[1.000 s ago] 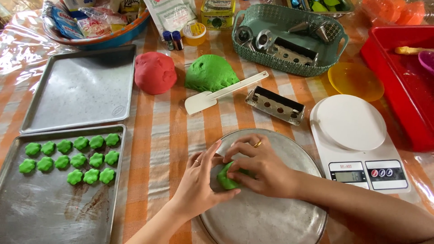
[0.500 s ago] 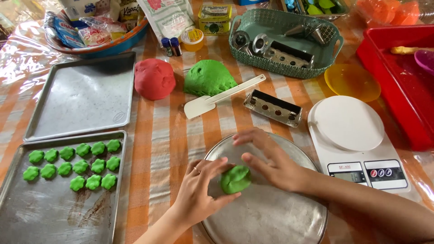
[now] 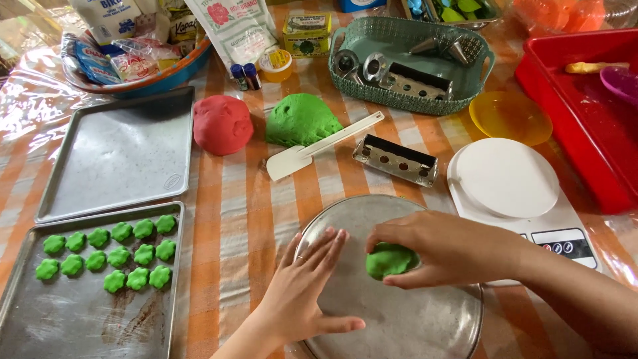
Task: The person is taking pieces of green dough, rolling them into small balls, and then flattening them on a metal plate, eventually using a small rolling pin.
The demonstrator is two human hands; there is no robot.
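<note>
My right hand point(image 3: 444, 248) cups a small lump of green dough point(image 3: 389, 259) on a round metal plate point(image 3: 399, 319) at the table's front. My left hand point(image 3: 306, 286) lies flat on the plate beside the lump, fingers spread, holding nothing; a ring shows on one finger. A large green dough mound point(image 3: 302, 119) and a red dough ball point(image 3: 222, 123) sit further back, with a white spatula point(image 3: 319, 146) leaning on the green mound.
At left, a baking tray point(image 3: 80, 319) holds several green flower-shaped dough pieces point(image 3: 109, 252); an empty tray point(image 3: 119, 153) lies behind it. A white kitchen scale point(image 3: 518, 193), metal mould point(image 3: 395, 159), yellow bowl point(image 3: 510, 116), green basket point(image 3: 412, 66) and red tub point(image 3: 585, 113) stand to the right.
My left hand has come off the green lump and flattened on the plate. My right hand has slid the lump slightly right and closed over it.
</note>
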